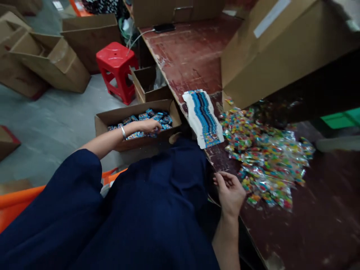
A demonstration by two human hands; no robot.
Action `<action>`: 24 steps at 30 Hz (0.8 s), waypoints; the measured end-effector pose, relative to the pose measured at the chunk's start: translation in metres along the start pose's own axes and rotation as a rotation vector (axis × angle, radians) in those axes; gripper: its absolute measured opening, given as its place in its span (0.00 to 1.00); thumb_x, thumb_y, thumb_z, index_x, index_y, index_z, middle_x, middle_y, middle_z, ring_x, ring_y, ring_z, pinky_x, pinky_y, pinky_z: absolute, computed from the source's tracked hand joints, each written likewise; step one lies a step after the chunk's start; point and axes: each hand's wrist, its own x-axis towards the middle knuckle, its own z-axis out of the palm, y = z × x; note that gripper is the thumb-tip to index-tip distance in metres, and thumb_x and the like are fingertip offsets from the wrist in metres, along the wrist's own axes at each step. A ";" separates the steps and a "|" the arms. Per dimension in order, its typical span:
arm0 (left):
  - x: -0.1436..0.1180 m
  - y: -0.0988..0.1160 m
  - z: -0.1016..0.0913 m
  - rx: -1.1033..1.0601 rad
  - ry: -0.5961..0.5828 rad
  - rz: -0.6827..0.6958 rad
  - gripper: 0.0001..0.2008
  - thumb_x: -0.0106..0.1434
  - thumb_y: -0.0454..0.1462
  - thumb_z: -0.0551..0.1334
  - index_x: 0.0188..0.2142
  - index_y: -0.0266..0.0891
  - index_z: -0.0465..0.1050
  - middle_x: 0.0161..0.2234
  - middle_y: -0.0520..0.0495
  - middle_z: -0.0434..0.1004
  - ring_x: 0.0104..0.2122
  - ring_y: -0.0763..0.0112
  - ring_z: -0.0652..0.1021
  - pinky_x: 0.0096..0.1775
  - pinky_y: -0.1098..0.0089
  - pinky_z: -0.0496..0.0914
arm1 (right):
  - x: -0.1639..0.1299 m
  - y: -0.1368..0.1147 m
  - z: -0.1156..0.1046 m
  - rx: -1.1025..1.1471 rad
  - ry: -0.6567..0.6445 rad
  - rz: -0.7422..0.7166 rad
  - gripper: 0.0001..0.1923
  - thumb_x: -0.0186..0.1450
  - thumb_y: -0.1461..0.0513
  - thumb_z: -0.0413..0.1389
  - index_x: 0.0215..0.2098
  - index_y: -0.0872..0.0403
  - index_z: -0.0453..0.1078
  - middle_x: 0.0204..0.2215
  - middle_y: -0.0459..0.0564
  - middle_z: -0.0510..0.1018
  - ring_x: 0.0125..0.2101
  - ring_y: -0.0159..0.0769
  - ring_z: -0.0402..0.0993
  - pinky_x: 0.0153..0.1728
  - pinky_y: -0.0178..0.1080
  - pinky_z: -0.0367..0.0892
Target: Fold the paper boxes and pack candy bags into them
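My left hand (150, 126), with a silver bangle at the wrist, reaches over an open cardboard carton (105, 119) on my left. Its fingers are curled downward, and whatever they may hold is hidden. Many small blue printed boxes (143, 116) fill that carton. At the table edge, my right hand (231, 193) is closed, with curled fingers and nothing visible in them. Beside it on the table lies a heap of clear packets of colourful candy (270, 165). Farther along the edge, a fanned stack of flat blue-and-white box blanks (204, 118) rests on the tabletop.
A large cardboard box (261, 52) stands tilted on the dark red table (191, 56). A phone (164, 28) with a white cable lies at the far end. On the floor are a red stool (115, 58), a smaller carton (146, 95) and several open cartons (64, 67).
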 end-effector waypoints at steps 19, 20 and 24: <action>0.008 -0.089 0.142 -0.156 0.138 -0.319 0.20 0.72 0.44 0.64 0.58 0.36 0.72 0.56 0.39 0.75 0.52 0.58 0.79 0.52 0.52 0.77 | 0.047 0.062 -0.020 -0.857 0.574 -0.176 0.07 0.54 0.59 0.55 0.30 0.50 0.73 0.18 0.50 0.68 0.23 0.49 0.70 0.29 0.47 0.64; 0.009 -0.087 0.146 -0.159 0.168 -0.336 0.20 0.72 0.43 0.64 0.59 0.37 0.71 0.57 0.39 0.75 0.52 0.58 0.79 0.52 0.52 0.77 | 0.047 0.060 -0.019 -0.879 0.580 -0.180 0.07 0.54 0.59 0.55 0.30 0.50 0.73 0.17 0.50 0.67 0.23 0.49 0.69 0.28 0.47 0.63; 0.011 -0.088 0.152 -0.175 0.238 -0.359 0.20 0.72 0.44 0.64 0.59 0.36 0.71 0.57 0.39 0.75 0.52 0.58 0.79 0.52 0.53 0.77 | 0.040 0.047 -0.011 -0.950 0.596 -0.178 0.08 0.58 0.58 0.53 0.30 0.49 0.74 0.16 0.49 0.64 0.21 0.50 0.67 0.26 0.47 0.59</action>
